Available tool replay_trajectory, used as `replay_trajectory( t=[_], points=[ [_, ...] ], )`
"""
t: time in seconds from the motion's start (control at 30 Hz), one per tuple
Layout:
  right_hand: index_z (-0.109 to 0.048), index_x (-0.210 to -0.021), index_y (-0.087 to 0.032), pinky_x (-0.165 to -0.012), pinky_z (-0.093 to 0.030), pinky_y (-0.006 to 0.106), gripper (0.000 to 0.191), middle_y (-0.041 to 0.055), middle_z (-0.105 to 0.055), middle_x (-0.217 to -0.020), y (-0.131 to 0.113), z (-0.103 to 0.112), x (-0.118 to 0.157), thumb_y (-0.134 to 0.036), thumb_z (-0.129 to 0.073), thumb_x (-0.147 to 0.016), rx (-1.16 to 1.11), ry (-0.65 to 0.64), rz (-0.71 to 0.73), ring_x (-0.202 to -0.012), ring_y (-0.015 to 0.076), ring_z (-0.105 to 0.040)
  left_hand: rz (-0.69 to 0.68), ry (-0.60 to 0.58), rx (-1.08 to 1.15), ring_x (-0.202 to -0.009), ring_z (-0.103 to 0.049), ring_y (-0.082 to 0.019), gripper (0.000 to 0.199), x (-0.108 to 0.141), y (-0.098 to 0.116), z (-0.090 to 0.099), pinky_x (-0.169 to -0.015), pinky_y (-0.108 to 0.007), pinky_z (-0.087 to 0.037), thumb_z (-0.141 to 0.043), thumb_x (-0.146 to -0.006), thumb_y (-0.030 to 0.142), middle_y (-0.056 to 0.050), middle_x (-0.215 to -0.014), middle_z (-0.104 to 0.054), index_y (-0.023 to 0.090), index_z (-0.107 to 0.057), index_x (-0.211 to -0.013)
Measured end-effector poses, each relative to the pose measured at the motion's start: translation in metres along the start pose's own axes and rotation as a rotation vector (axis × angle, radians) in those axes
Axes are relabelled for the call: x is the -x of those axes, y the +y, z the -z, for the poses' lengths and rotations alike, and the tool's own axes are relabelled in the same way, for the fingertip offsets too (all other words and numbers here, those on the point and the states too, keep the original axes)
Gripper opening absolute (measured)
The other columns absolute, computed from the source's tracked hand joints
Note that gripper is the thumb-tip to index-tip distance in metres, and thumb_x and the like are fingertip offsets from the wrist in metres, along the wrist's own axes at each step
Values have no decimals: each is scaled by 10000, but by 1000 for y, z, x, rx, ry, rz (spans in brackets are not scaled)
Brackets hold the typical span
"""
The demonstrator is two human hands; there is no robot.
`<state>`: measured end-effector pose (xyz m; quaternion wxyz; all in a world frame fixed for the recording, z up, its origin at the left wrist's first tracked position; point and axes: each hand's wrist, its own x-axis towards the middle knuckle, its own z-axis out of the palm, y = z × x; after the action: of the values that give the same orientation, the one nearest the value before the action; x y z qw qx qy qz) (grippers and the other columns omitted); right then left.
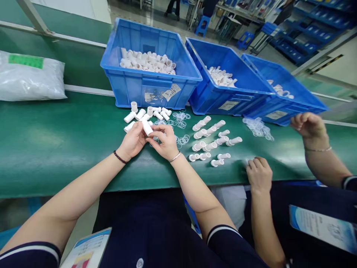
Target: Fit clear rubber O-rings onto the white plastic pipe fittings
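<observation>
My left hand [132, 142] has its fingers closed on a short white plastic tube [147, 127] over the green table [83, 149]. From the other side, my right hand [164, 141] pinches the lower end of the same tube. Just beyond my hands lie several loose white fittings [134, 107], some upright and some on their sides. Thin clear rings [181, 119] are spread beside them, partly hidden by my right hand. Right of my hands, a group of white tubes with wider collars [199, 146] stands on the table.
Three blue bins with white parts stand along the back: left [156, 83], middle [231, 95], right [290, 93]. A filled plastic bag [30, 80] lies at the left. A co-worker's hands [259, 174] are at the right, near a pile of clear rings [258, 128].
</observation>
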<state>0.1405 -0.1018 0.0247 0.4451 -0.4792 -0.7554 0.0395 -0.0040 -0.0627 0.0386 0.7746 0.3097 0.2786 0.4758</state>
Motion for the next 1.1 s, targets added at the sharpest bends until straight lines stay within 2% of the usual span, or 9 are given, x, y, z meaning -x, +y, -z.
replay_trajectory(
  t=[0.2,0.3,0.4,0.5,0.57,0.7,0.9,1.0,1.1],
  points=[
    [-624,-972,-285,-901,-479,409,93,54,-595,-1060,-15,29,4,-291,-562,-903,106,157,-26,-1009,208,-558,76,-149,-113,-833,-652,-158,337,7,1,-1,-735,-302,-532,-578,-853,470,-55,-973,-678,200,-519,-1045],
    [-604,-995,-267,-922,-467,432,106,70,-589,-1066,-11,82,13,-285,-555,-903,288,359,-82,-1038,224,-554,-46,-126,-285,-810,-658,-154,390,6,3,3,-716,-294,-520,-586,-845,467,-81,-1009,-685,201,-469,-1104],
    [-608,-942,-221,-901,-457,455,134,100,-586,-1021,21,153,25,-324,-532,-904,573,478,-234,-1041,251,-536,-223,-33,-456,-750,-640,-122,364,0,2,9,-682,-257,-497,-617,-834,368,-56,-950,-687,201,-452,-1112],
    [-617,-860,-174,-918,-425,479,165,120,-579,-966,67,213,34,-327,-554,-862,817,423,-405,-986,262,-520,-337,38,-545,-730,-631,-117,314,-7,3,14,-666,-251,-489,-612,-828,301,-34,-890,-672,195,-467,-1086],
    [-618,-831,-157,-906,-416,484,153,134,-572,-955,94,235,39,-298,-558,-835,902,320,-529,-969,266,-507,-393,62,-576,-747,-630,-123,292,-10,7,17,-681,-261,-494,-611,-823,281,-34,-891,-661,192,-484,-1070],
    [-622,-823,-144,-865,-412,472,141,154,-573,-965,121,237,46,-269,-564,-794,935,183,-670,-956,268,-487,-521,128,-653,-793,-618,-137,246,-17,21,25,-739,-288,-500,-620,-816,278,-47,-933,-649,192,-530,-1028],
    [-635,-772,-142,-846,-405,448,173,142,-570,-883,129,225,50,-304,-574,-770,903,145,-730,-911,267,-486,-625,247,-939,-843,-580,-158,141,-24,51,42,-779,-302,-475,-578,-820,282,-43,-926,-638,182,-592,-919],
    [-650,-807,-143,-865,-399,448,209,128,-573,-872,116,216,38,-334,-566,-793,889,174,-675,-889,261,-498,-566,228,-1259,-798,-568,-163,132,-21,62,46,-750,-304,-461,-572,-792,268,-45,-901,-635,165,-626,-854],
    [-663,-883,-146,-875,-407,425,218,119,-607,-890,82,184,13,-318,-535,-841,800,163,-517,-872,245,-525,-483,131,-1559,-833,-571,-199,143,-16,64,46,-780,-335,-452,-578,-784,278,-64,-899,-629,167,-652,-835]
  ],
)
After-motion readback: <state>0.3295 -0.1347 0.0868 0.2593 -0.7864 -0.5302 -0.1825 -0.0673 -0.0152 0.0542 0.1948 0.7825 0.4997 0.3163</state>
